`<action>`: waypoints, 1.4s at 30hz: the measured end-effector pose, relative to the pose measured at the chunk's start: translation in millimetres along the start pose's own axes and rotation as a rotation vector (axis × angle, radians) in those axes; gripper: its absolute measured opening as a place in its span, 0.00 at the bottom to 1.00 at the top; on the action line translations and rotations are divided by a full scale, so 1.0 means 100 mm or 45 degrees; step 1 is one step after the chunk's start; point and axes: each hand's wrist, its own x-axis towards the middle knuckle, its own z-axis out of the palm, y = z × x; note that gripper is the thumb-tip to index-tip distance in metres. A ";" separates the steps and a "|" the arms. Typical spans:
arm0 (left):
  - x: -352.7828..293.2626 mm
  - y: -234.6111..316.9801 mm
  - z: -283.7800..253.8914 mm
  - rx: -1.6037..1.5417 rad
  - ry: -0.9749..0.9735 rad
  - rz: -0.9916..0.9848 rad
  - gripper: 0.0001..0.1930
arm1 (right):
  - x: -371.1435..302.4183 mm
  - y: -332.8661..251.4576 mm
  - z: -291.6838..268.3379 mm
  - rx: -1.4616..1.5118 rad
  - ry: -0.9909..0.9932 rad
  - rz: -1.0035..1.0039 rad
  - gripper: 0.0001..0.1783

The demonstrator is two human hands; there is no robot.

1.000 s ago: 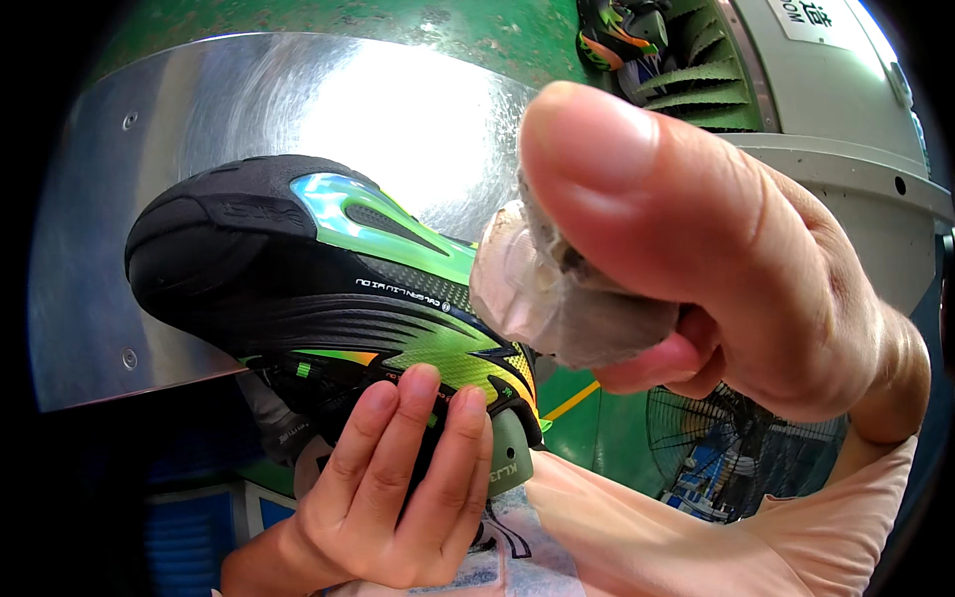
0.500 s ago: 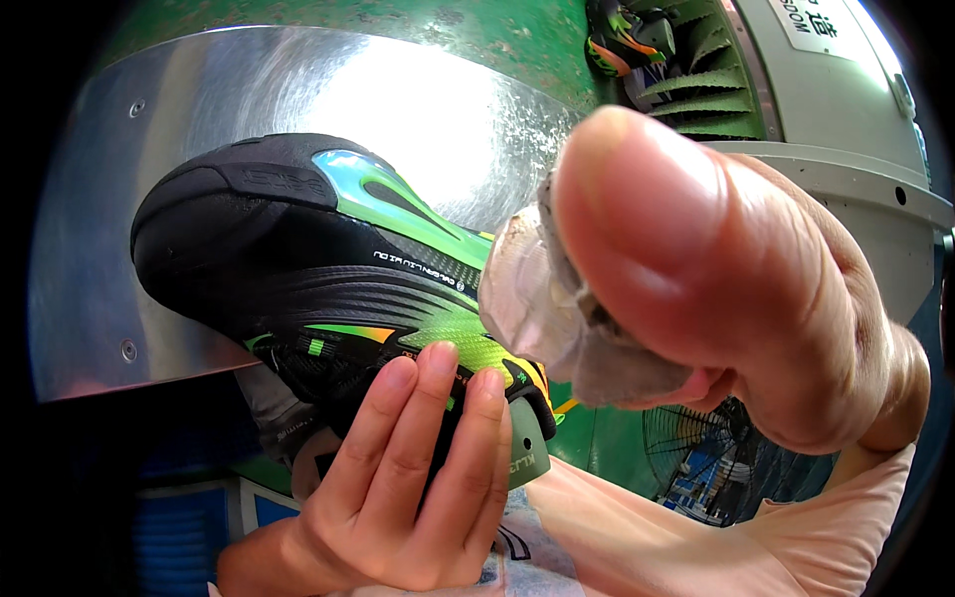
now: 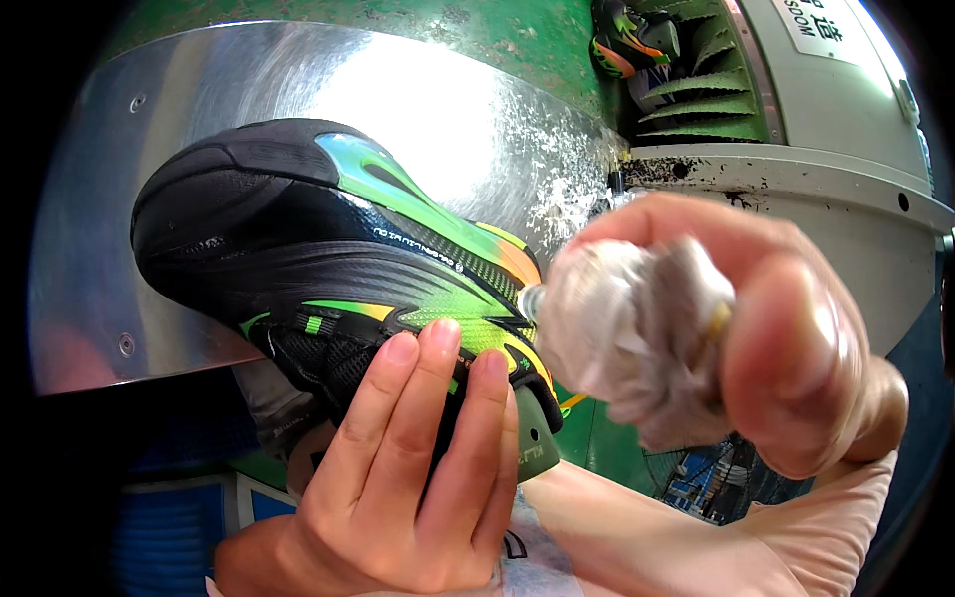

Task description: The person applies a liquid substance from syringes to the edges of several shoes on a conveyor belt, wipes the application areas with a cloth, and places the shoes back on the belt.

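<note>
A black running shoe [image 3: 269, 224] with green, yellow and orange accents lies on its side, sole edge facing away and toe to the left. A grey-green shoe last [image 3: 538, 438] sticks out of its opening. My left hand [image 3: 408, 478] grips the shoe near the laces and collar, its fingers over the upper. In my right hand [image 3: 796, 328] is a tool wrapped in a crumpled whitish cloth [image 3: 627, 338]. From the wrapping a short pale tip [image 3: 531, 301] points at the shoe's heel side, very close to it; contact is hard to tell.
Beneath the shoe is a shiny metal plate [image 3: 90, 249] with screws. Behind it on the right, another shoe [image 3: 633, 45] sits by a rack with green slats [image 3: 701, 104]. A pale machine frame [image 3: 796, 179] borders the right side. Lower right, a fan [image 3: 696, 483] is partly hidden.
My right hand has drawn back from the camera and turned, showing more of the wrapped tool and its tip. The shoe has tilted slightly, while my left hand keeps its hold.
</note>
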 end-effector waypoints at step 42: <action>0.98 -0.14 0.11 0.304 -0.475 0.049 0.17 | 1.16 2.53 -0.18 1.759 -1.079 -0.907 0.52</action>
